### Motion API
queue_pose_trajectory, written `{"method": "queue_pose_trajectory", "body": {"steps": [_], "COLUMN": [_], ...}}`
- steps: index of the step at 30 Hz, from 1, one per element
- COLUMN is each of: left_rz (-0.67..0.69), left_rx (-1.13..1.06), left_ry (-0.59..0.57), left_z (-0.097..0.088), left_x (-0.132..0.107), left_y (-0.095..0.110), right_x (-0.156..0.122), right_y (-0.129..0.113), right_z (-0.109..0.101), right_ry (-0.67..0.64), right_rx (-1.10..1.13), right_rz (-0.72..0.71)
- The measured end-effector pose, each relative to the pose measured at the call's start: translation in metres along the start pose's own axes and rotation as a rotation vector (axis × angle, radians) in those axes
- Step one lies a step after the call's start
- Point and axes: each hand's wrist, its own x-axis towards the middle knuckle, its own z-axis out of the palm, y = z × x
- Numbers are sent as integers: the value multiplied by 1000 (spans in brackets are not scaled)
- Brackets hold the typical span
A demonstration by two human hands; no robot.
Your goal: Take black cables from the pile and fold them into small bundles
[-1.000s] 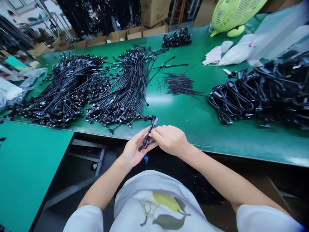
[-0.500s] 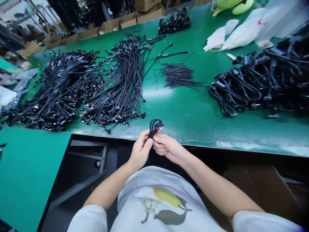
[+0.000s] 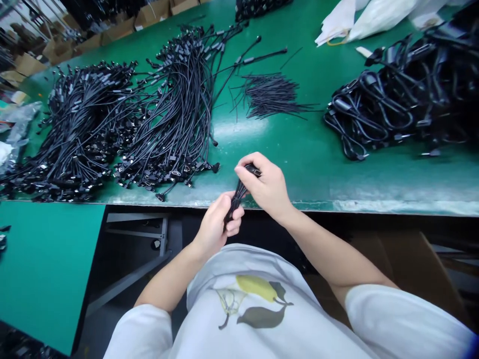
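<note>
A folded black cable (image 3: 239, 192) is held between my two hands at the table's front edge. My left hand (image 3: 218, 219) wraps round its lower part, fingers closed. Higher up, my right hand (image 3: 266, 184) has its thumb and fingers closed round the upper end, where a connector with a metal mouth shows. Beyond the hands lies a pile of thin black ties (image 3: 272, 94). To their left a heap of straight black cables (image 3: 183, 109) is spread, connectors at both ends.
Another heap of black cables (image 3: 90, 119) lies farther left. Folded, bundled cables (image 3: 389, 104) are piled on the right. White bags (image 3: 381, 20) rest at the back right of the green table (image 3: 307, 174). Cardboard boxes (image 3: 118, 31) stand behind it.
My right hand has moved up from beside my left hand to the top end of the folded cable. The view has tipped slightly downward.
</note>
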Motion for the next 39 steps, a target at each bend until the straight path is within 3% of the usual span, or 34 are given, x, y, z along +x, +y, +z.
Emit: {"method": "queue_pose_trajectory", "body": {"steps": [3,6,13,16,20,25,30,35,39], "left_rz": [-64,-53,-162,-110,-22,114,143,218,287], "left_rx": [-70,-93,-291,-310,-217,-133,-173,-96,-44], "left_ry": [-2,-2,-186,-224,-272,-263,-253,-224,-197], "left_z": [-6,-13,-4,1,1,7,13,7,-1], "left_x": [-1,1,7,9,11,16,20,24,31], "left_y": [0,0,-1,-6,-12,-13,-10,-8,-10], "right_x": [9,14,8,7,8,9,19,32,27], "right_y": [7,12,23,26,24,18,9,0,0], "right_z": [-14,-25,-15,-12,-12,-9,-13,-21,-12], "right_ry": [105,128,106,66,114,48,115,21,38], "right_rx": [3,23,276,357,379,497,665,886,1023], "right_rz": [12,53,176,255,282,392,487,528,552]}}
